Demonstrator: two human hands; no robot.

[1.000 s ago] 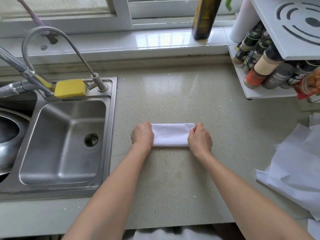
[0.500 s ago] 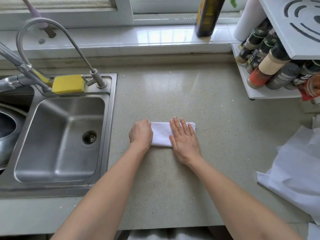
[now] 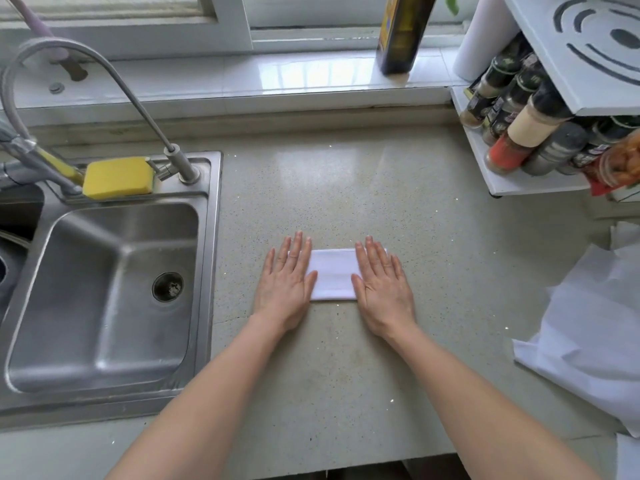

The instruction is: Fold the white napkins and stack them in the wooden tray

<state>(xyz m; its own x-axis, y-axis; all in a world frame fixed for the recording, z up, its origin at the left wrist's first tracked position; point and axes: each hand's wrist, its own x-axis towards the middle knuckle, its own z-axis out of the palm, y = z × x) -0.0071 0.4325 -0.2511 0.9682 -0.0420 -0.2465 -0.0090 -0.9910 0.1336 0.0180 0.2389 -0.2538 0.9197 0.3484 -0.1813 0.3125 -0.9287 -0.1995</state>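
A speckled beige countertop [image 3: 346, 188] is seen from above, bounded at the far side by a white tiled windowsill [image 3: 242, 77] under a window. A stainless steel sink [image 3: 104, 292] is set into the counter on the left, with a curved grey tap [image 3: 69, 64] rising behind it and a yellow sponge [image 3: 117, 176] laid on its rear ledge. A dark bottle [image 3: 401, 32] is stood on the sill. On the right, a white rack [image 3: 519, 181] is filled with spice jars [image 3: 519, 133] (their labels cannot be read). Loose white napkins [image 3: 595, 327] are piled at the right edge of the counter, well apart from the hands.

In the middle of the counter a folded white napkin [image 3: 333, 274] is laid flat as a narrow strip. Its left end is pressed down by the left hand [image 3: 285, 282], fingers straight and spread, nothing gripped. Its right end is covered likewise by the right hand [image 3: 382, 285], palm down and fingers extended. Only the central part of the napkin is left exposed between the two hands. Both forearms are stretched in from the near edge.
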